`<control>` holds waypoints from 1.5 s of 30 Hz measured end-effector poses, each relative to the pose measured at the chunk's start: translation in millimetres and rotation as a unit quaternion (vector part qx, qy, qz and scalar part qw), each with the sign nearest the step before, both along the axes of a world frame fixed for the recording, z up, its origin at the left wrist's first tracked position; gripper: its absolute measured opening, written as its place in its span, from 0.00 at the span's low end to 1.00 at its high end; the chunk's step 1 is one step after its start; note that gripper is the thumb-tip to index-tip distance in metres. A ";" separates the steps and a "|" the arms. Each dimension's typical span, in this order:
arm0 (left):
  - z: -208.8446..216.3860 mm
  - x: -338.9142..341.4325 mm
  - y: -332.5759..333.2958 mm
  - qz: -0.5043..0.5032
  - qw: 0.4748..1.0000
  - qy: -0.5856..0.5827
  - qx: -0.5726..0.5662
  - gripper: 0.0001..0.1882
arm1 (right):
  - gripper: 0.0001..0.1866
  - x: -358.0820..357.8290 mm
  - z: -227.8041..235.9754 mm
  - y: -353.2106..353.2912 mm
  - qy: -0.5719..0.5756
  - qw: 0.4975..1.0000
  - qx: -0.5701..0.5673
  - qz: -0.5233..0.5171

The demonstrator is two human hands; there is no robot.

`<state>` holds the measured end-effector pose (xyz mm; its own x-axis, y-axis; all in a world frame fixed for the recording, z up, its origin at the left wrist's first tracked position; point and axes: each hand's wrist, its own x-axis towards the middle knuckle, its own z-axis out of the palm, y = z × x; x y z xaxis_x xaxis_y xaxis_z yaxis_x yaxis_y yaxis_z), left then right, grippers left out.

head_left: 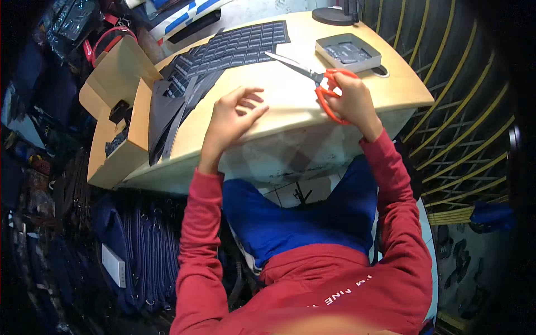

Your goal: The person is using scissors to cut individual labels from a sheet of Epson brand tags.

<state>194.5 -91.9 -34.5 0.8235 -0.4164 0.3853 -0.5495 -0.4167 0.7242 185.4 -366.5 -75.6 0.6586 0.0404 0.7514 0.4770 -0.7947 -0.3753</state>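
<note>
Red-handled scissors (333, 84) are gripped in my right hand (355, 103), above the right part of the wooden table. Their blades point up and to the left and look nearly closed. My left hand (234, 118) hovers at the table's near edge, fingers loosely curled and apart, with nothing in it. Beyond it lie dark sheets printed with rows of small labels (245, 44). Dark strips (187, 100) hang over the near left edge beside them. To the right of the scissors sits a shallow grey box (348, 53) holding dark cut pieces.
An open cardboard box (120, 151) with small dark items stands at the table's left. A round black base (335, 17) is at the far edge. Yellow-striped folding bars (446, 111) rise on the right. Dark blue bags (145, 251) with metal rings are piled at lower left.
</note>
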 end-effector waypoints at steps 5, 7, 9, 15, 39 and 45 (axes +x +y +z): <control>5.6 107.0 -39.4 0.015 0.990 -0.132 0.040 0.15 | 0.15 -1.3 9.3 -2.1 0.093 0.993 0.070 0.033; 1.3 152.3 -49.0 0.021 0.982 -0.177 0.058 0.16 | 0.16 0.4 13.4 4.2 0.092 0.992 0.072 0.039; -1.2 175.7 -75.6 0.060 0.985 -0.148 0.070 0.16 | 0.16 1.4 12.3 -1.8 0.153 0.983 0.095 0.016; -31.6 251.3 -110.7 0.131 0.965 -0.175 0.147 0.29 | 0.16 -2.6 21.1 6.2 0.153 0.982 0.110 0.001; -2.1 227.3 -47.7 0.044 0.966 -0.021 0.254 0.16 | 0.18 -0.5 14.5 4.1 0.154 0.980 0.114 -0.052; 0.3 144.0 -3.5 -0.029 0.976 -0.100 0.192 0.15 | 0.17 -0.6 14.9 3.7 0.159 0.980 0.110 -0.057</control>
